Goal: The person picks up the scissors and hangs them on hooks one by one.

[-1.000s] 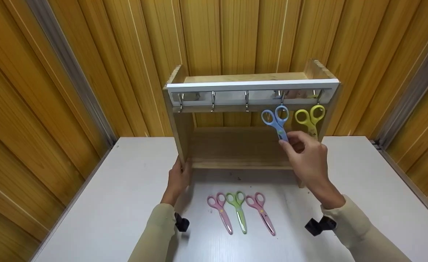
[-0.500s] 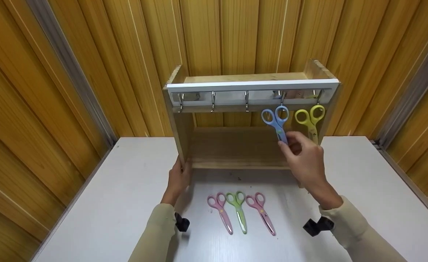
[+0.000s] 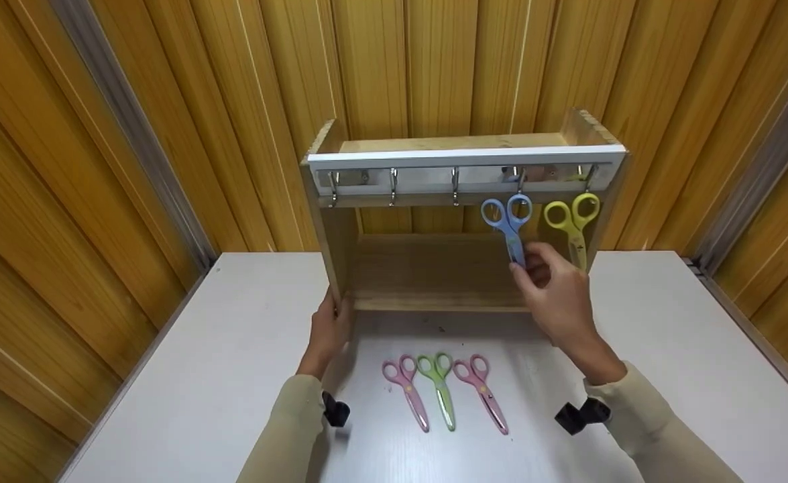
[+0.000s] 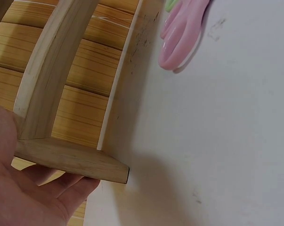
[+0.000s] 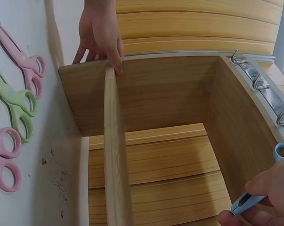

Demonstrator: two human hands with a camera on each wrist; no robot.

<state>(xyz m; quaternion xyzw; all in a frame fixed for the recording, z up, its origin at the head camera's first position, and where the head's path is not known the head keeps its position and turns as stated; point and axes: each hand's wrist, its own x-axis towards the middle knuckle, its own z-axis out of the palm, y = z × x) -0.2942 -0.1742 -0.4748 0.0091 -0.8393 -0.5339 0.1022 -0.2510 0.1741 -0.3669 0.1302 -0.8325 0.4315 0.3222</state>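
My right hand [image 3: 558,292] pinches the blade end of the blue scissors [image 3: 513,240] between thumb and fingers. Their handles point up, and one ring is at a hook on the metal hook rail [image 3: 427,180]; whether the hook carries their weight I cannot tell. Just right of them, yellow scissors [image 3: 575,235] hang by one ring from the end hook. My left hand [image 3: 327,330] grips the lower left side panel of the wooden shelf [image 3: 434,265], fingers outside and thumb on the inner side, as the left wrist view [image 4: 71,162] panel edge shows.
Pink scissors [image 3: 412,397], green scissors [image 3: 444,396] and a second pair of pink scissors [image 3: 486,396] lie in a row on the white table [image 3: 259,322] before the shelf. Left of the blue scissors, several bare hooks stick out. A slatted wooden wall [image 3: 434,74] stands behind.
The right hand has shifted slightly left and down, swinging the blade end of the blue scissors left so that they hang straighter. The left hand and shelf stay put.
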